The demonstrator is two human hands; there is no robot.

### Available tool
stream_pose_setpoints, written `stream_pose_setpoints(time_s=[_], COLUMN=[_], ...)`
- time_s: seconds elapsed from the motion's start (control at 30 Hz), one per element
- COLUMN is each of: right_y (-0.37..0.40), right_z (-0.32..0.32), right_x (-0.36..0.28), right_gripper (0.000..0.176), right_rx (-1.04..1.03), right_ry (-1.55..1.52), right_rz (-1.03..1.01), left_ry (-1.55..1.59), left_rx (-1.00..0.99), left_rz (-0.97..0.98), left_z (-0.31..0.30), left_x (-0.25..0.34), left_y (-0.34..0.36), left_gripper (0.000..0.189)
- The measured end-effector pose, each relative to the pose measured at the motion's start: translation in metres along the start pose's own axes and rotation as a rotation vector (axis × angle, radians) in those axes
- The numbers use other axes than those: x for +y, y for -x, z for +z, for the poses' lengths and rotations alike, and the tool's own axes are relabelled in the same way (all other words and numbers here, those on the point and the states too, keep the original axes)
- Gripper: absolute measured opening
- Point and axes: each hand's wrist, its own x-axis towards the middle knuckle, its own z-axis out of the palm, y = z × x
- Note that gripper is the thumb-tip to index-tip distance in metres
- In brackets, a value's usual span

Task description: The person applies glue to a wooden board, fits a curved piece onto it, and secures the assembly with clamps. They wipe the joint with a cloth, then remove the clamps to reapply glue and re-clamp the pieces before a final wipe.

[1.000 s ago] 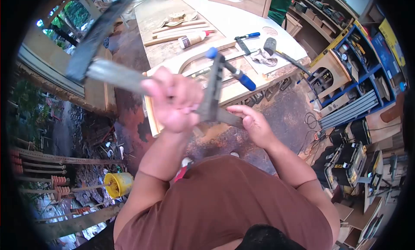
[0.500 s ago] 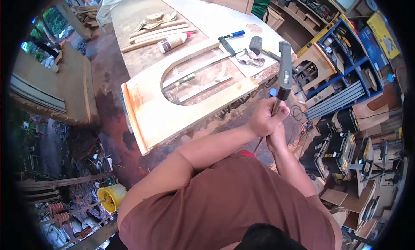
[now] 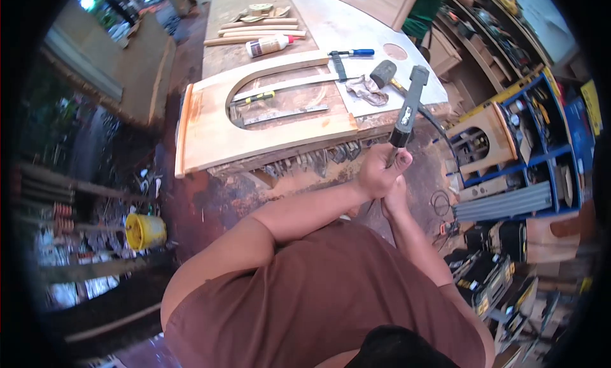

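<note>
My left hand [image 3: 378, 172] is closed around the lower part of a long black tool [image 3: 410, 106] that looks like a clamp and points up and away from me. Just below it, my right hand [image 3: 396, 196] is closed too, partly hidden behind the left; what its fingers wrap round cannot be made out. Beyond my hands, a wooden panel [image 3: 210, 123] with an arched cut-out lies flat on the workbench [image 3: 305, 11]. A blue-handled clamp [image 3: 339, 63] sits at the panel's far right end. Near the tool rest a mallet [image 3: 383, 73] and a crumpled cloth [image 3: 368, 91].
A glue bottle [image 3: 267, 45] and wooden strips [image 3: 254, 32] lie at the back of the bench. To the right are blue shelving [image 3: 541, 145] and black toolboxes [image 3: 487, 272]. A yellow bucket [image 3: 146, 232] stands at left. Part of a person in green [image 3: 425, 11] shows behind the bench.
The view has turned, so the bench and panel appear higher and more level. Both hands remain together at the tool, slightly lower and further left in view.
</note>
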Motion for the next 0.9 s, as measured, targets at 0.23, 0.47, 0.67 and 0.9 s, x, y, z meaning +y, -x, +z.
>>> stream_pose_setpoints(time_s=[0.23,0.47,0.67,0.9], right_y=[0.003,-0.003,-0.009,-0.053], right_z=[-0.061,-0.086,-0.107,-0.164], right_x=[0.018,0.055,0.107,0.294], right_gripper=[0.040,0.053,0.045,0.032], right_rx=[-0.053,0.003,0.205,0.104], right_ry=[-0.097,-0.268,-0.395,-0.194], right_rz=[0.056,0.067,0.421,0.465], left_ry=[-0.209,-0.269,-0.041,0.132], left_rx=[-0.088,-0.267,-0.343,-0.219], left_rz=[-0.059,-0.216,-0.604,-0.622], left_z=[0.046,0.065,0.061,0.024], left_x=[-0.029,-0.070,-0.087,-0.184], left_y=[0.006,0.012,0.039,0.068], left_gripper=[0.047,0.044,0.061,0.059])
